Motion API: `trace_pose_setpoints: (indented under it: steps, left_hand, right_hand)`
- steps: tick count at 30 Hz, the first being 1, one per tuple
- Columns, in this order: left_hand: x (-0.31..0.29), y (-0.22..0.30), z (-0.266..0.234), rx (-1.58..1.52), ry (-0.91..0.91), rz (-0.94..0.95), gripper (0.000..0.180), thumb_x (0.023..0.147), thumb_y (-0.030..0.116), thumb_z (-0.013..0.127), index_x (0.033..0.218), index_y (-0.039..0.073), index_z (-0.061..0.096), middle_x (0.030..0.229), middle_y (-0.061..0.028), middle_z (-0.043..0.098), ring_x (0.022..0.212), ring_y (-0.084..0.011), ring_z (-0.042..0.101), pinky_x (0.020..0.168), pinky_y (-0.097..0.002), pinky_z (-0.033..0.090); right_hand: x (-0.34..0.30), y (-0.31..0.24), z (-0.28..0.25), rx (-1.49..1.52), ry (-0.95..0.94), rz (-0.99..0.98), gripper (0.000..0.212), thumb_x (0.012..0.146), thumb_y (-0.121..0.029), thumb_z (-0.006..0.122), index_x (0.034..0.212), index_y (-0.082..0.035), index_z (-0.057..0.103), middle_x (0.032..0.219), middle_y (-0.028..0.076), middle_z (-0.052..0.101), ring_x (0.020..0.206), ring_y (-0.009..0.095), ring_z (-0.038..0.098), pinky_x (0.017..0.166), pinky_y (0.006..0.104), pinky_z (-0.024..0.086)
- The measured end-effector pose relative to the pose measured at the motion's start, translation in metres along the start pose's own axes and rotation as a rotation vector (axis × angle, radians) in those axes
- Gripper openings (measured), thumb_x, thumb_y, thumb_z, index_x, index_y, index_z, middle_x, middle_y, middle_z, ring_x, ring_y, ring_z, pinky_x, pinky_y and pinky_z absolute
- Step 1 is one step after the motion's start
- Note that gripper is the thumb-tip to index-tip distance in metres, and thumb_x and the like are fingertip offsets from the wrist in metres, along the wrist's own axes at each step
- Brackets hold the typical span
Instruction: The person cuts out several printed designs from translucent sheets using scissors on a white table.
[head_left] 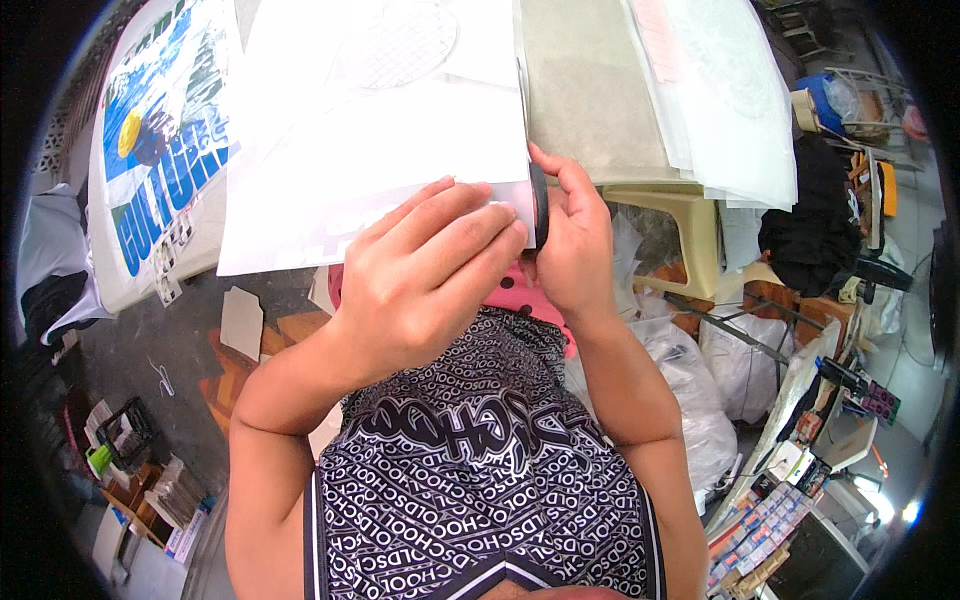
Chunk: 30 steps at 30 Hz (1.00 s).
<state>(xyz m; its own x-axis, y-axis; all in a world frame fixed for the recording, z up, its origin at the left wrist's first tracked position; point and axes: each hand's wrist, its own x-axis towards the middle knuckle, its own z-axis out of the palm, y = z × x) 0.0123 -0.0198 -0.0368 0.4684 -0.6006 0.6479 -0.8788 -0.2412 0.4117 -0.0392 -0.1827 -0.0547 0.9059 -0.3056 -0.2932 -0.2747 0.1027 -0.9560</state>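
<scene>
A large white paper sheet [400,130] with faint grey line drawings covers the middle of the table. Stretched fingers of my left hand [420,265] lie flat across its near edge, the thumb hidden below. My right hand [575,235] is closed around the black handle [541,207] of what look like scissors, at the sheet's right edge. A thin dark blade [524,100] runs away from me along that edge, partly under the paper. The fingertips of both hands nearly meet beside the handle.
A colourful blue printed poster [165,140] lies at the table's left. Translucent sheets [730,110] are stacked at its right, above a cream plastic frame [690,240]. Clear plastic bags [690,400] fill the floor to my right. Cardboard pieces [242,322] lie at lower left.
</scene>
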Motion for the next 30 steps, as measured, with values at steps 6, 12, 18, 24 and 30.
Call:
trace_pose_setpoints:
  steps: [6,12,18,24,30]
  left_hand:
    - [0.003,0.007,-0.009,-0.011,0.003,0.000,0.030,0.065,-0.002,0.071,0.095,-0.002,0.073,0.096,-0.0139,0.073,0.095,-0.0331,0.072,0.085,-0.0464,0.060]
    - [0.004,0.010,-0.017,-0.036,-0.005,0.003,0.031,0.065,0.000,0.071,0.096,-0.002,0.073,0.097,-0.0139,0.072,0.096,-0.0328,0.072,0.086,-0.0465,0.060]
    - [0.007,0.016,-0.025,-0.042,-0.014,0.013,0.033,0.066,0.003,0.071,0.098,-0.002,0.074,0.099,-0.0138,0.072,0.097,-0.0321,0.072,0.087,-0.0465,0.061]
    - [0.007,0.019,-0.027,-0.053,-0.013,0.021,0.033,0.066,0.005,0.072,0.098,-0.002,0.074,0.099,-0.0146,0.072,0.097,-0.0322,0.072,0.086,-0.0463,0.061]
    - [0.008,0.020,-0.024,-0.045,0.014,0.045,0.030,0.069,0.006,0.073,0.097,-0.003,0.074,0.098,-0.0147,0.073,0.095,-0.0323,0.072,0.083,-0.0456,0.062]
  right_hand:
    - [0.011,-0.006,0.007,0.073,0.057,-0.002,0.033,0.102,-0.004,0.049,0.133,0.007,0.052,0.085,0.009,0.070,0.072,0.007,0.061,0.061,0.0234,0.048]
    - [0.035,0.000,-0.001,-0.066,0.071,-0.110,0.033,0.098,-0.011,0.055,0.125,0.008,0.059,0.091,0.011,0.072,0.074,0.009,0.062,0.066,0.0261,0.050]
    - [0.052,-0.007,0.000,-0.039,0.104,-0.087,0.034,0.096,-0.015,0.058,0.120,0.008,0.063,0.086,0.013,0.071,0.074,0.012,0.064,0.068,0.0280,0.050]
    - [0.069,-0.014,0.001,-0.174,0.158,-0.128,0.035,0.095,-0.018,0.060,0.118,0.008,0.064,0.081,0.012,0.070,0.070,0.012,0.064,0.060,0.0285,0.049]
    - [0.085,-0.022,0.004,-0.109,0.159,-0.125,0.033,0.095,-0.019,0.060,0.115,0.007,0.064,0.073,0.011,0.068,0.050,0.012,0.056,0.044,0.0298,0.040]
